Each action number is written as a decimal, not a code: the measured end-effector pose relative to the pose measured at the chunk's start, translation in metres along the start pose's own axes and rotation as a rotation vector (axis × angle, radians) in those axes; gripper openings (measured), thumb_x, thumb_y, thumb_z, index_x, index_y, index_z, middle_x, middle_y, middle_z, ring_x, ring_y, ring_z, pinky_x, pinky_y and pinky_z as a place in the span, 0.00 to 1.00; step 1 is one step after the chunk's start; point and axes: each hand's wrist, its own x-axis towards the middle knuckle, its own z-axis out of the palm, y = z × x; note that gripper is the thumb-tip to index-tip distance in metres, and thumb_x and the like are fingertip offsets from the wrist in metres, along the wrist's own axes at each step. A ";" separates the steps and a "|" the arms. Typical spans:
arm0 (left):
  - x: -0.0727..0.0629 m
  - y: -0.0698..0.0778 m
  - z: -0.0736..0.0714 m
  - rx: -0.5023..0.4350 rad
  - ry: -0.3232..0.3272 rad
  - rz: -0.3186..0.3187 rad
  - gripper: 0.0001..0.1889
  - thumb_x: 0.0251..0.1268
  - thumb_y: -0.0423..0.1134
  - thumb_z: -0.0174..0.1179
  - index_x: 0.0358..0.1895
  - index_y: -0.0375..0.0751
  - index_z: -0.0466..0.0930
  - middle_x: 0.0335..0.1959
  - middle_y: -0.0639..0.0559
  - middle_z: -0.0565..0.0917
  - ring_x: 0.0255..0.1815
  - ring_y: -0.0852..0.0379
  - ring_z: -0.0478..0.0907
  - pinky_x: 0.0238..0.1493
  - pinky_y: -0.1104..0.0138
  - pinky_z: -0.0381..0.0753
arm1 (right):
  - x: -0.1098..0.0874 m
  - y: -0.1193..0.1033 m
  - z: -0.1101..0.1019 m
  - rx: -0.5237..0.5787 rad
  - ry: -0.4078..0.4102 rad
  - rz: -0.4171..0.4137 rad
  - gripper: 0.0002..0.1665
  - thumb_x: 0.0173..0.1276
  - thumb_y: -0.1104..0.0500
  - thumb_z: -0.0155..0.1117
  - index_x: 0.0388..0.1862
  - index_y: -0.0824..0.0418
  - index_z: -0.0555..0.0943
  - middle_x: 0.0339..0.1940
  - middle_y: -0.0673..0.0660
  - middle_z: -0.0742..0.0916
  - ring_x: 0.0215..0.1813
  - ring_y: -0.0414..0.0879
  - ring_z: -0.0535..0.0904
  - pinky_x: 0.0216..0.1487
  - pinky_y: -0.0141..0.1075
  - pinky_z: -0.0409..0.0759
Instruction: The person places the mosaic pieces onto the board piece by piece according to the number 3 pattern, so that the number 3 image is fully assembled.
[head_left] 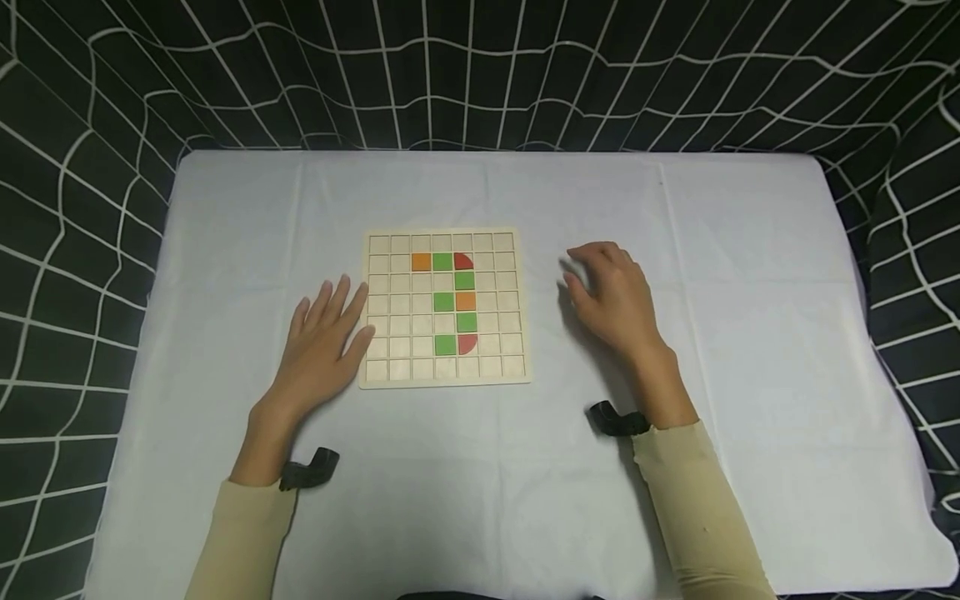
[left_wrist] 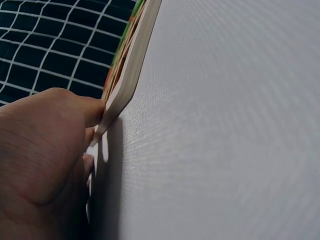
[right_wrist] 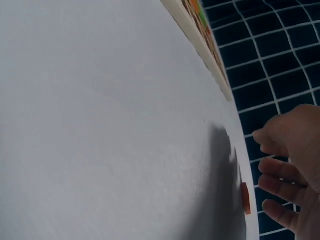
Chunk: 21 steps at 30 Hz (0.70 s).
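A square wooden grid board (head_left: pixel 442 384) lies on the white cloth. Several tiles sit in its cells: green squares (head_left: pixel 445 344), orange squares (head_left: pixel 422 262) and red quarter-round pieces (head_left: pixel 467 343). My left hand (head_left: pixel 318 358) rests spread at the board's left edge, its thumb and index fingertip touching the rim. Right of the board, apart from it, my right hand (head_left: pixel 618 300) hovers over the cloth, fingers loosely bent and holding nothing. An orange piece (right_wrist: pixel 245 198) lies on the cloth near that hand in the right wrist view; the head view does not show it.
The white cloth (head_left: pixel 765 333) covers the whole table. Dark walls with white netting (head_left: pixel 480 83) enclose its back and both sides. A black wrist camera (head_left: pixel 311 469) is worn on the left wrist, another black camera (head_left: pixel 617 419) on the right.
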 end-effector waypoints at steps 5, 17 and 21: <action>0.000 0.000 -0.002 -0.003 0.002 0.001 0.35 0.86 0.55 0.43 0.88 0.51 0.48 0.90 0.46 0.43 0.92 0.42 0.34 0.88 0.41 0.30 | 0.003 0.002 -0.001 -0.035 -0.018 0.048 0.19 0.74 0.61 0.66 0.60 0.68 0.84 0.61 0.70 0.86 0.63 0.68 0.81 0.62 0.63 0.76; 0.000 0.002 -0.001 -0.008 -0.003 -0.005 0.35 0.86 0.55 0.43 0.88 0.51 0.49 0.90 0.46 0.44 0.92 0.42 0.34 0.89 0.42 0.30 | 0.002 0.008 -0.007 -0.098 -0.096 0.153 0.21 0.75 0.61 0.62 0.64 0.67 0.83 0.69 0.69 0.84 0.70 0.68 0.80 0.66 0.64 0.79; 0.001 0.002 -0.003 -0.007 0.001 -0.001 0.35 0.86 0.55 0.44 0.88 0.51 0.49 0.90 0.47 0.44 0.92 0.42 0.34 0.89 0.42 0.30 | 0.000 0.010 -0.009 -0.115 -0.088 0.143 0.17 0.75 0.64 0.62 0.59 0.68 0.84 0.66 0.69 0.85 0.66 0.68 0.81 0.61 0.64 0.81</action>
